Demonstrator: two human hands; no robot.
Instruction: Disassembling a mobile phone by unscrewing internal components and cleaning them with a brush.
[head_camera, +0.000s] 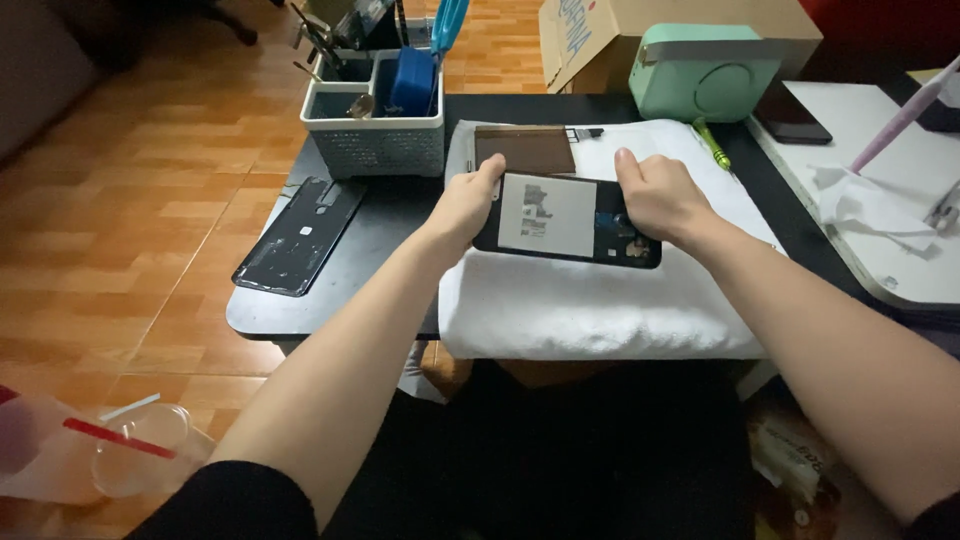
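So both hands are on an opened phone (567, 219) with its back off, held just above the white towel (600, 300) that covers the near right part of the small black table (390, 225). Left hand (465, 205) pinches the phone's left end, right hand (655, 198) grips the right end, thumb up over the far edge. Its long axis runs left to right, straight between the two hands, neither really nearer. Just beyond it on the towel lies a brown rectangular panel (525, 148). A black back cover (300, 235) sits by the left edge, a white tool caddy (378, 140) at the far edge.
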